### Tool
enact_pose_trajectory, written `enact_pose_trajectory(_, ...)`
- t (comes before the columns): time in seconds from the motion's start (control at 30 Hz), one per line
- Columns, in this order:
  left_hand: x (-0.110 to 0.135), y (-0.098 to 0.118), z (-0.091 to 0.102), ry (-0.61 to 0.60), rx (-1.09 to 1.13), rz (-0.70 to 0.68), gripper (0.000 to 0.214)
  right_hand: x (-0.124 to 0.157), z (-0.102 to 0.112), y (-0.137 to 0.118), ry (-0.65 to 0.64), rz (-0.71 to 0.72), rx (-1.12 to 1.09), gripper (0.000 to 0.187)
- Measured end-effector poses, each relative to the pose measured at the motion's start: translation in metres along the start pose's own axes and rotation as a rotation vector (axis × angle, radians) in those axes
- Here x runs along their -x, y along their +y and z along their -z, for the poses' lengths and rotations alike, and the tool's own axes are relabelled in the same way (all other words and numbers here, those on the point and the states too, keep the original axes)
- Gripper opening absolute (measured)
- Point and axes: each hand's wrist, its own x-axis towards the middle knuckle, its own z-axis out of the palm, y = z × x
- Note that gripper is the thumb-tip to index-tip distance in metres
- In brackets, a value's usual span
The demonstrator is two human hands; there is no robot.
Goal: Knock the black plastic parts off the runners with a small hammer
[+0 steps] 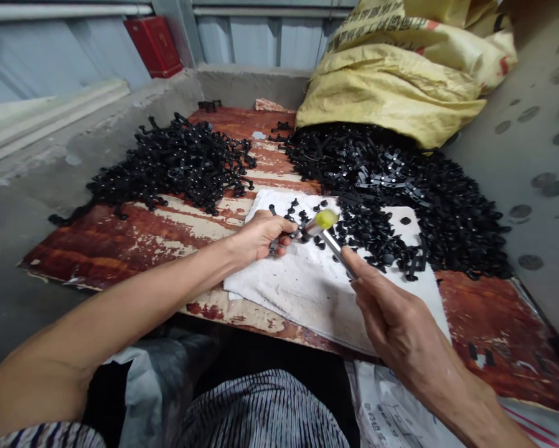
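My right hand [391,305] is wrapped round the metal handle of a small hammer [338,246] with a yellow-green face on its head. In my left hand [265,235], the fingers pinch a small black plastic part [273,246] close to the hammer's head. Whether the head touches the part I cannot tell. Both hands are above a white cloth [302,289]. Loose black round-headed pieces [368,233] lie scattered on the cloth beyond and beside the hammer.
A heap of black link-shaped parts [177,158] lies at the left of the worn red-brown board [162,233]. A larger black heap [452,205] spills from a yellow woven sack [386,87] at the right. A red box [154,46] stands on the ledge at the back left.
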Motion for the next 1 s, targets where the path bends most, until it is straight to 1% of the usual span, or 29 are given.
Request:
enact_pose_trajectory(0.07, 0.007, 0.01, 0.008, -0.046, -0.004, 0.049, 0.024, 0.001, 0.007, 0.003, 0.088, -0.044, -0.007, 0.055)
enact_pose_trajectory(0.13, 0.015, 0.017, 0.016, -0.103, -0.005, 0.049, 0.024, 0.003, 0.015, 0.007, 0.118, -0.053, 0.031, 0.055)
enact_pose_trajectory(0.2, 0.023, 0.017, 0.022, -0.147, -0.03, 0.034, 0.023, 0.004, 0.017, 0.014, 0.063, -0.024, 0.078, 0.052)
enact_pose_trajectory(0.3, 0.034, 0.008, 0.023, -0.232, -0.134, -0.008, 0.02, 0.003, 0.012, 0.024, -0.017, -0.022, 0.157, 0.048)
enact_pose_trajectory(0.4, 0.04, -0.001, 0.019, -0.329, -0.301, -0.084, 0.021, 0.003, 0.005, 0.03, -0.078, -0.038, 0.205, 0.05)
enact_pose_trajectory(0.53, 0.042, -0.003, 0.015, -0.382, -0.577, -0.202, 0.026, 0.013, 0.008, 0.031, -0.099, -0.044, 0.212, 0.051)
enact_pose_trajectory(0.67, 0.037, -0.003, 0.013, -0.436, -0.731, -0.354, 0.029, 0.029, 0.016, 0.027, -0.113, -0.091, 0.107, 0.049)
enact_pose_trajectory(0.77, 0.031, -0.004, 0.01, -0.468, -0.788, -0.416, 0.031, 0.036, 0.017, 0.026, -0.053, -0.163, -0.021, 0.047)
enact_pose_trajectory(0.87, 0.024, -0.002, 0.005, -0.497, -0.806, -0.421, 0.031, 0.04, 0.014, 0.028, 0.015, -0.267, -0.122, 0.046)
enact_pose_trajectory(1.0, 0.019, 0.004, -0.002, -0.531, -0.812, -0.371, 0.028, 0.045, 0.011, 0.03, 0.048, -0.417, -0.251, 0.044)
